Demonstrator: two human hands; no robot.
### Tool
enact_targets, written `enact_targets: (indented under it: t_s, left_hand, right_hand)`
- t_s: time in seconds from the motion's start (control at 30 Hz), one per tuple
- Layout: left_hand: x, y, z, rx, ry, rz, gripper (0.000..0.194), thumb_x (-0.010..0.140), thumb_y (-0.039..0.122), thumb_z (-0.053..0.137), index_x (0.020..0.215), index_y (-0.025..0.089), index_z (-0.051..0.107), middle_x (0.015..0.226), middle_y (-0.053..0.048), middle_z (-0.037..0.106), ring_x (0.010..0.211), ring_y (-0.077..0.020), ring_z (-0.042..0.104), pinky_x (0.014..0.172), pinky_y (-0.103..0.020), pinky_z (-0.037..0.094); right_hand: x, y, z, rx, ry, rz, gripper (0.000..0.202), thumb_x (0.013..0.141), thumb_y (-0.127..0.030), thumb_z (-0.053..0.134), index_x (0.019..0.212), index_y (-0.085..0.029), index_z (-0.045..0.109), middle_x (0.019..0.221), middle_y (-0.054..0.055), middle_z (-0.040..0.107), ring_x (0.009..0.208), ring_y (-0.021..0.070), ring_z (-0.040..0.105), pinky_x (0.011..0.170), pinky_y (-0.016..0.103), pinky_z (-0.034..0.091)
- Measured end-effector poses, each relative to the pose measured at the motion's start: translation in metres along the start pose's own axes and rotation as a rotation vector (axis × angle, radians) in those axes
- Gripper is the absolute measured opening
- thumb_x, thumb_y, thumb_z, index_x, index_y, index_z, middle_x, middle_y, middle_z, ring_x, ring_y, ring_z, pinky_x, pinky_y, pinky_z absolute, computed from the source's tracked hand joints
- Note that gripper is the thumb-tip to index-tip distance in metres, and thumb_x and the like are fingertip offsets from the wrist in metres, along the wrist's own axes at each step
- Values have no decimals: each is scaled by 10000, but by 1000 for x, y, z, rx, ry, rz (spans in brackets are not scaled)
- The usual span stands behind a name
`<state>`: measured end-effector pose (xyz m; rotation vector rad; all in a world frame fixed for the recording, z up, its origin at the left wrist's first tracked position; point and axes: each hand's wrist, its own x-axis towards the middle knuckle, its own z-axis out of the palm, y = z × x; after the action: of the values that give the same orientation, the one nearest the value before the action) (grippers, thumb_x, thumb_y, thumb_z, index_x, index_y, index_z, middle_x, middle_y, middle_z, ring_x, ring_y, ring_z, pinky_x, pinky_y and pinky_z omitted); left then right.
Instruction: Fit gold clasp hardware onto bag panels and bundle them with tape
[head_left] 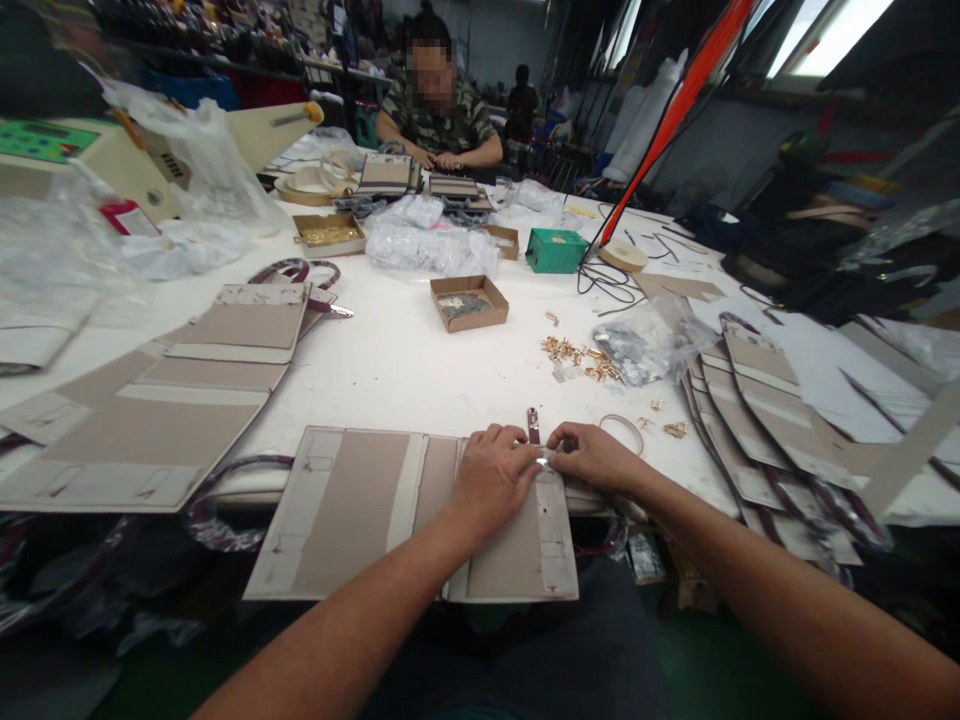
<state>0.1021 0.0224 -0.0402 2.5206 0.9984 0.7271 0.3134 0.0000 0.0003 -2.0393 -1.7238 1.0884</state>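
The panel (352,520) lies flat and opened out at the near edge of the worktop (390,360), and its near part goes out over this edge, above the person's lap. The left hand (499,475) rests on the right half of the panel, palm down, with bent fingers toward the far edge; I cannot tell if these fingers grip something. The right hand (589,455) is at the far right corner of the panel, its thumb and finger brought close together; what they pinch, I cannot tell. Between the two hands, a dark red tab (533,425) with a metal end stands out past the far edge of the panel. A thin ring (621,435) is right of the panel, near the right wrist. Beyond the panel, to the right, there are loose gold pieces (600,365) just beside a clear bag (652,335). A small carton (480,320) with grey bits stands straight beyond the panel. More panels (195,390) lie left of it, and a stack (772,400) lies well to its right.
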Motion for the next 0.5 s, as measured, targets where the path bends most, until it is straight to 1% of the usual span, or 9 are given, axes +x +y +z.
enact_targets:
  t_s: [0.1, 0.17, 0.23, 0.3, 0.33, 0.4, 0.5]
  left_hand:
    - [1, -2, -1, -9, -18, 21, 103, 973, 274, 660, 1035, 286, 741, 1140, -36, 694, 1078, -255, 568, 880, -428, 433]
    - [2, -3, -2, -6, -27, 29, 83, 974, 276, 658, 1012, 277, 731, 1111, -36, 697, 1061, -257, 568, 876, -431, 431]
    - [3, -4, -2, 4, -44, 50, 96, 983, 261, 637, 1030, 278, 719, 1107, -36, 696, 1052, -256, 564, 875, -434, 427]
    - [3, -5, -2, 17, -64, 74, 112, 990, 245, 618, 1045, 281, 708, 1112, -34, 692, 1051, -255, 561, 876, -436, 425]
    - [3, -6, -2, 23, -75, 85, 116, 991, 243, 613, 1051, 282, 704, 1115, -35, 690, 1053, -256, 559, 874, -437, 426]
    - [2, -7, -4, 32, -94, 105, 125, 986, 236, 612, 1061, 283, 700, 1125, -40, 687, 1059, -258, 558, 878, -441, 429]
    - [0, -10, -8, 30, -128, 148, 155, 983, 244, 606, 1106, 287, 691, 1173, -50, 676, 1092, -266, 549, 906, -452, 432]
  right_hand:
    - [7, -3, -10, -51, 10, -3, 201, 775, -285, 693, 951, -193, 720, 718, -6, 694, 584, 130, 572, 542, 225, 417]
    - [21, -3, -25, -123, 94, 19, 178, 815, -311, 673, 930, -199, 749, 749, 7, 723, 599, 141, 611, 575, 240, 455]
    - [42, 1, -44, -223, 225, 37, 194, 849, -336, 659, 926, -206, 781, 837, 31, 762, 706, 170, 673, 674, 263, 502]
    - [69, 7, -63, -305, 330, 53, 242, 852, -340, 672, 1007, -207, 801, 990, 64, 785, 885, 212, 707, 811, 295, 518]
    - [82, 11, -70, -328, 358, 70, 285, 849, -336, 678, 1070, -205, 801, 1062, 82, 784, 956, 232, 708, 860, 312, 514]
    - [107, 19, -80, -361, 383, 106, 368, 837, -324, 686, 1170, -206, 788, 1155, 107, 770, 1027, 258, 702, 896, 334, 512]
    - [128, 28, -85, -408, 393, 127, 386, 820, -304, 683, 1185, -243, 797, 1176, 96, 771, 1028, 267, 702, 879, 333, 515]
